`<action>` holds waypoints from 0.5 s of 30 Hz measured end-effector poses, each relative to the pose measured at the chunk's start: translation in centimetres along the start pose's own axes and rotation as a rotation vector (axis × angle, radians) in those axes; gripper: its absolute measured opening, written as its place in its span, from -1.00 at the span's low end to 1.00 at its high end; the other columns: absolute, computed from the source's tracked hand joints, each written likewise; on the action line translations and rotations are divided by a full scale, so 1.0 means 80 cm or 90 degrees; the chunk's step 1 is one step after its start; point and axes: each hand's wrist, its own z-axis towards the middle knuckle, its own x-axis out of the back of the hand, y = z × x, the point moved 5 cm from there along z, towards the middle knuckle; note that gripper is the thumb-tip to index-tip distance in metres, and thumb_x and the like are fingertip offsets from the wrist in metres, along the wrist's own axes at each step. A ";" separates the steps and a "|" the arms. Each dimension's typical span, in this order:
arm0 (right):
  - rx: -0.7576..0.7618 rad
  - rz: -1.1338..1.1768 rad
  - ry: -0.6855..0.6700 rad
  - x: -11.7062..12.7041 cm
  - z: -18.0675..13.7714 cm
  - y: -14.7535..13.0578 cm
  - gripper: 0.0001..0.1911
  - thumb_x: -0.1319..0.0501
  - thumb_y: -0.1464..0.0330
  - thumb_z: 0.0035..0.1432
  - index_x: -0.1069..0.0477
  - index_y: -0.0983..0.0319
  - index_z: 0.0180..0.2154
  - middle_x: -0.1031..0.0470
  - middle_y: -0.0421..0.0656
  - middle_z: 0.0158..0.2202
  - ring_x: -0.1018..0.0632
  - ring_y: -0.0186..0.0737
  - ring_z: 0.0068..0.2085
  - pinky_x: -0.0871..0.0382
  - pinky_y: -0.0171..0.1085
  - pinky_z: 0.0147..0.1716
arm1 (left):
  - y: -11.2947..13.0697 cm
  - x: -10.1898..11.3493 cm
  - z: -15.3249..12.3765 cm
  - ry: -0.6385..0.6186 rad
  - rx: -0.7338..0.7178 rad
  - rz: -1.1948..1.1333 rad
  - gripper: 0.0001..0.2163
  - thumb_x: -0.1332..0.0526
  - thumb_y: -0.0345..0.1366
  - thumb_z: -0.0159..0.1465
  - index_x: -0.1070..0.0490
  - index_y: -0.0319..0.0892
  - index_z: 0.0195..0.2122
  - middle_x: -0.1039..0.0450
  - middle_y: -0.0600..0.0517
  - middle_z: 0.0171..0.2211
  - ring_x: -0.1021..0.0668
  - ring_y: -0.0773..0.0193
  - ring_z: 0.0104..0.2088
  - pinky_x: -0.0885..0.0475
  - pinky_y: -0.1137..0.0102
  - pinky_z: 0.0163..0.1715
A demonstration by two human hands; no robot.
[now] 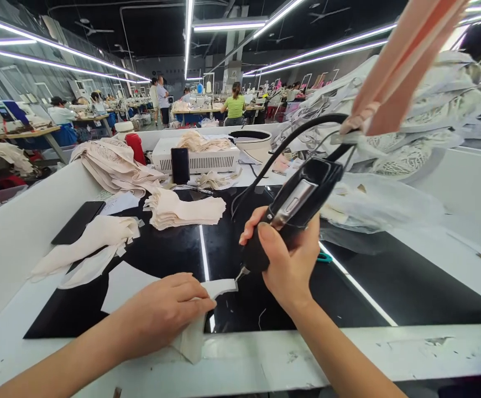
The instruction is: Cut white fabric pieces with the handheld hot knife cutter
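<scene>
My right hand (288, 260) is wrapped round a black handheld power tool (302, 199) with a metal plate on its side and a cord at its top. The tool's narrow metal tip (242, 272) points down at the end of a pale fabric strip (221, 286). My left hand (174, 307) pinches this strip, and part of the fabric hangs over the table's front edge below the fingers. Under my left wrist a white curved sheet (128, 279) lies on the glossy black board (290, 309).
Pale fabric pieces are stacked (186, 210) behind my hands. Left of them lie more fabric (95, 243) and a black phone (78, 221). A pink cloth strip (406, 72) hangs at the tool's cord. Clear plastic bags (381, 204) lie to the right; people work in the background.
</scene>
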 end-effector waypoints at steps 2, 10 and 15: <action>-0.004 -0.008 0.001 -0.002 -0.001 0.002 -0.65 -0.46 0.35 0.16 -0.35 0.04 -0.12 -0.58 -0.38 -0.36 -0.54 -0.36 -0.51 -0.55 -0.33 -0.52 | -0.002 -0.006 0.014 0.015 -0.008 0.036 -0.74 -0.07 -0.55 0.53 -0.49 -0.25 0.10 -0.62 -0.07 -0.07 -0.65 0.17 -0.10 -0.61 0.19 0.13; -0.022 -0.025 -0.010 -0.007 -0.003 0.006 -0.64 -0.43 0.36 0.13 -0.31 0.05 -0.13 -0.56 -0.36 -0.36 -0.52 -0.36 -0.50 -0.53 -0.32 -0.52 | -0.009 -0.029 0.050 0.030 -0.044 0.135 -0.82 -0.11 -0.38 0.59 -0.50 -0.26 0.05 -0.56 -0.03 -0.18 -0.64 0.18 -0.17 -0.62 0.21 0.06; -0.010 -0.037 -0.023 -0.005 -0.004 0.007 -0.62 -0.43 0.36 0.15 -0.30 0.04 -0.09 -0.55 -0.33 -0.33 -0.53 -0.32 -0.48 -0.52 -0.28 -0.50 | -0.020 -0.046 0.044 0.001 -0.024 0.156 -0.79 -0.25 -0.27 0.54 -0.47 -0.22 0.13 -0.55 -0.04 -0.12 -0.64 0.16 -0.12 -0.59 0.14 0.13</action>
